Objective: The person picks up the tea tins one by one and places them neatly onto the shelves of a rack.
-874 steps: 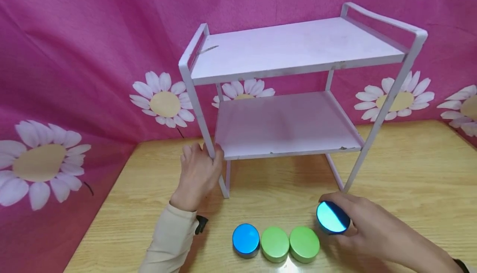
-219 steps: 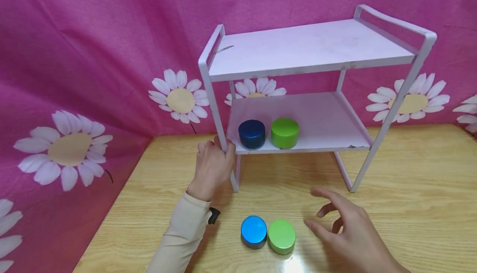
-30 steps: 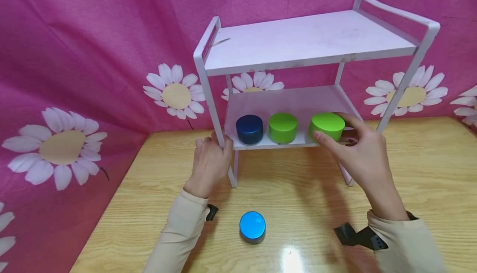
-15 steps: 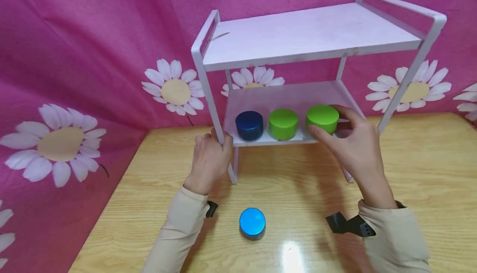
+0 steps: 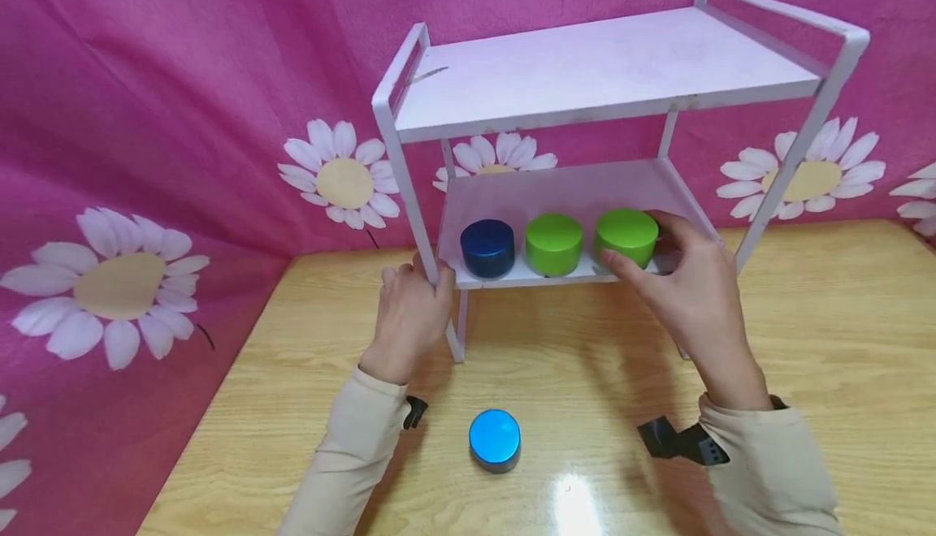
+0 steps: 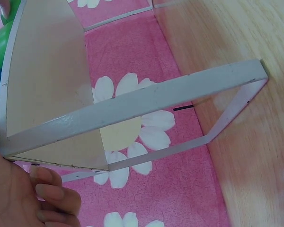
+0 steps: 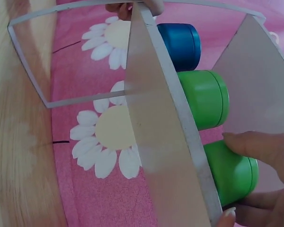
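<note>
My right hand [image 5: 695, 292] grips a green round tin [image 5: 625, 235] between thumb and fingers at the front right of the rack's lower shelf [image 5: 585, 187]. In the right wrist view this held tin [image 7: 232, 172] leans slightly, its base at the shelf's front edge. To its left, a second green tin [image 5: 553, 245] and a dark blue tin [image 5: 487, 249] stand upright in a row. My left hand [image 5: 409, 317] holds the front left post of the white two-tier rack [image 5: 607, 65] at lower-shelf height. A blue tin [image 5: 495, 440] stands on the table in front.
The rack's upper shelf [image 5: 570, 73] overhangs the row of tins, with raised handles at both ends. A wooden table [image 5: 307, 422] bears the rack. Behind hangs a pink cloth [image 5: 219, 73] printed with daisies.
Since 7.3 s ago, the right hand has brought the second green tin from the table to the lower shelf. Over the last second it shifts slightly left, nearer the other green tin. The left hand stays put.
</note>
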`<state>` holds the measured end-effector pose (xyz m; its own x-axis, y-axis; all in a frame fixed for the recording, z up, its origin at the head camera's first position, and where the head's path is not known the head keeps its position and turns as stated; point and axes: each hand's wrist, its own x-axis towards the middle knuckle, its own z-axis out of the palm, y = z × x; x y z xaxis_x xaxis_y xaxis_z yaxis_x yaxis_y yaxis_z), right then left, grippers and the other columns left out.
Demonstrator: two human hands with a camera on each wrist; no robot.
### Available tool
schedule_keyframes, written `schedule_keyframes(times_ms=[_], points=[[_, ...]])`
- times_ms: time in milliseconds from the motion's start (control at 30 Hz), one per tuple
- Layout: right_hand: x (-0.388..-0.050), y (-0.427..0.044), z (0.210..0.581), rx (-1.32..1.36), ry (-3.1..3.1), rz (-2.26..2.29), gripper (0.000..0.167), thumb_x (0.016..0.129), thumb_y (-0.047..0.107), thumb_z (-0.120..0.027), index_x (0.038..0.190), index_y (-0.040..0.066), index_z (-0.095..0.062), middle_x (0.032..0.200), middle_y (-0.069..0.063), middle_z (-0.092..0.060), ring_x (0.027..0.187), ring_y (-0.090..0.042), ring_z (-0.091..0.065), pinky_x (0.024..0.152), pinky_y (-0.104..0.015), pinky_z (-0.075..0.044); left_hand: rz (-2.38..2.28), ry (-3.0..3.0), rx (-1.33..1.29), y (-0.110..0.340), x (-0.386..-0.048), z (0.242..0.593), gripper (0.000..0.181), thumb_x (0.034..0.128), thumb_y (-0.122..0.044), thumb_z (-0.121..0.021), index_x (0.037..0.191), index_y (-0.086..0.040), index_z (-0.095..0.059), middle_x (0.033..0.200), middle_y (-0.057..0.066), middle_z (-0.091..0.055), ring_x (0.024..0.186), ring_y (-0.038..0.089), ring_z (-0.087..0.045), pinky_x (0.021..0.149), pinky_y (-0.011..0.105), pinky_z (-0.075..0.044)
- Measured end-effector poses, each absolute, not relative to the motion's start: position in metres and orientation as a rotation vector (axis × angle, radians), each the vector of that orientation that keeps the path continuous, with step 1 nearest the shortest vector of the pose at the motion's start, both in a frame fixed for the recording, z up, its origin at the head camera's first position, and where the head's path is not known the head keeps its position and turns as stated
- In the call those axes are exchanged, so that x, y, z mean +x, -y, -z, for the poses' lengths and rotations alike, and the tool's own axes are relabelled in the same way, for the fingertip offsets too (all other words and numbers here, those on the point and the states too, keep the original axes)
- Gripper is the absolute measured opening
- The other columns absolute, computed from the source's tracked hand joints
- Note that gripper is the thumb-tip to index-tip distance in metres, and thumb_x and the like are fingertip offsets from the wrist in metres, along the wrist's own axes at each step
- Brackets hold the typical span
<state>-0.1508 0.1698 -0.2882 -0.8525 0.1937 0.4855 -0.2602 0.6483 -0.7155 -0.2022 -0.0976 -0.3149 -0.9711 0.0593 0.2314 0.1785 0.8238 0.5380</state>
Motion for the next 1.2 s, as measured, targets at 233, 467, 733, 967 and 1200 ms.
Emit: schedule_keyframes(times_ms=[233,467,733,967,1200], points=[[-0.1522,-0.1691,0.2895,0.049,2.33,-1.059,0.058,0.08,0.026,-0.077,0.128,0.0,-0.058,0.112,-0.022,-0.064,0.1,-0.038,-0.06,0.082,-0.047,-0.041,0.859,2.797,-0.188,0.0971,-0.2029,0.3146,0.039,0.0985,-0.035,-0.028,0.1,-0.004,-0.052,0.077,0.011,-0.051,0.082,0.03,-0.042,0.065,0.037,-0.035],[-0.1529,-0.1693,0.2909,0.053,2.336,-0.945,0.059,0.078,0.025,-0.078,0.127,-0.002,-0.057,0.11,-0.025,-0.065,0.098,-0.04,-0.059,0.08,-0.054,-0.043,0.859,2.811,-0.188,0.0962,-0.204,0.3146,0.038,0.0987,-0.036,-0.029,0.101,-0.004,-0.051,0.078,0.011,-0.051,0.082,0.029,-0.041,0.065,0.036,-0.035],[-0.1537,-0.1687,0.2929,0.06,2.341,-0.88,0.06,0.076,0.023,-0.08,0.126,0.0,-0.057,0.106,-0.025,-0.065,0.092,-0.038,-0.056,0.073,-0.055,-0.042,0.865,2.82,-0.16,0.0961,-0.2027,0.3139,0.038,0.0985,-0.036,-0.031,0.103,-0.004,-0.052,0.08,0.011,-0.051,0.083,0.029,-0.042,0.064,0.035,-0.036],[-0.1555,-0.1672,0.2924,0.072,2.355,-0.876,0.061,0.075,0.023,-0.08,0.126,0.0,-0.056,0.109,-0.025,-0.064,0.096,-0.039,-0.057,0.077,-0.057,-0.042,0.88,2.817,-0.157,0.0981,-0.2015,0.3133,0.038,0.0987,-0.036,-0.032,0.104,-0.004,-0.051,0.078,0.01,-0.051,0.084,0.029,-0.042,0.066,0.035,-0.036],[-0.1562,-0.1689,0.2924,0.074,2.358,-0.858,0.061,0.075,0.023,-0.08,0.125,0.0,-0.057,0.107,-0.024,-0.064,0.094,-0.038,-0.056,0.074,-0.056,-0.041,0.884,2.815,-0.157,0.097,-0.2027,0.3142,0.037,0.0986,-0.037,-0.032,0.102,-0.004,-0.051,0.078,0.011,-0.051,0.084,0.029,-0.042,0.064,0.035,-0.036]])
